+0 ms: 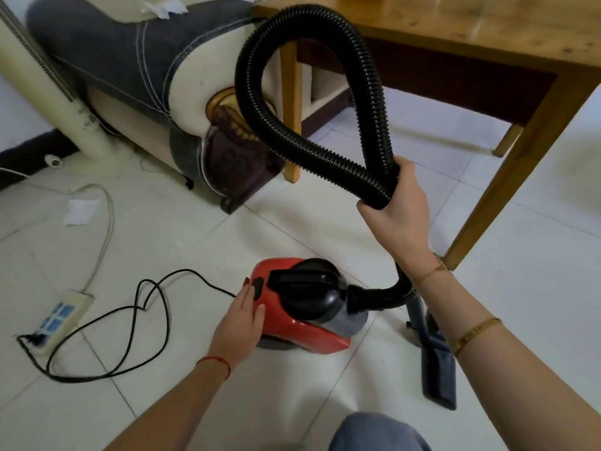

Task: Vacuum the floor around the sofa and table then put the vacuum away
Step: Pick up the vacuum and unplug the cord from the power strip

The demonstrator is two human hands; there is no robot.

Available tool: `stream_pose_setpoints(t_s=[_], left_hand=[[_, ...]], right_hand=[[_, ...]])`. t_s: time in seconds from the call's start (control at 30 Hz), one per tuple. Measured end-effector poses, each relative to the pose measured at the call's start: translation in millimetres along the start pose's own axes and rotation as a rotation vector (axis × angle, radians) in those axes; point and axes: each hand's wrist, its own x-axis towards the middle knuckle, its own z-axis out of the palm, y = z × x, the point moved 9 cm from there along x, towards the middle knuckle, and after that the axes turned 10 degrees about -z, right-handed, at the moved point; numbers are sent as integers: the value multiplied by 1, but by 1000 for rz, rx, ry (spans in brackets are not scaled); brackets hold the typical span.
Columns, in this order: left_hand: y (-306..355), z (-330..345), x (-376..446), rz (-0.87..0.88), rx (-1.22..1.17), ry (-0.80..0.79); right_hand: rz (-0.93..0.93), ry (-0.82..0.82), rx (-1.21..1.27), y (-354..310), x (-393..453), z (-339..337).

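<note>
A small red and black canister vacuum [302,307] sits on the white tiled floor in front of me. My left hand [242,315] rests on its rear end, fingers straight, next to a black switch. My right hand [398,206] grips the black ribbed hose [260,60], folded into a tall loop that rises in front of the sofa arm [130,60] and the wooden table [471,30]. The hose's lower end plugs into the vacuum's front. A dark floor nozzle [435,375] lies on the tiles under my right forearm.
The vacuum's black cord [156,307] loops across the floor to a white power strip [61,317] at the left. A cream fan column [48,89] leans beside the sofa. A scrap of white paper [81,211] lies on the tiles. My knee [374,432] shows at the bottom.
</note>
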Motion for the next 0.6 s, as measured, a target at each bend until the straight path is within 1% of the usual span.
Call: stream_pose_setpoints(t_s=[0.1, 0.27, 0.47, 0.6], left_hand=[[0, 3, 6, 15, 34, -5], [-2, 11, 14, -10, 52, -19], [-2, 14, 17, -24, 55, 14], [-1, 15, 21, -52, 53, 8]], right_hand=[[-17, 19, -4, -1, -3, 0], [-6, 25, 2, 0, -5, 0], [12, 36, 6, 2, -5, -1], [23, 38, 10, 3, -6, -2]])
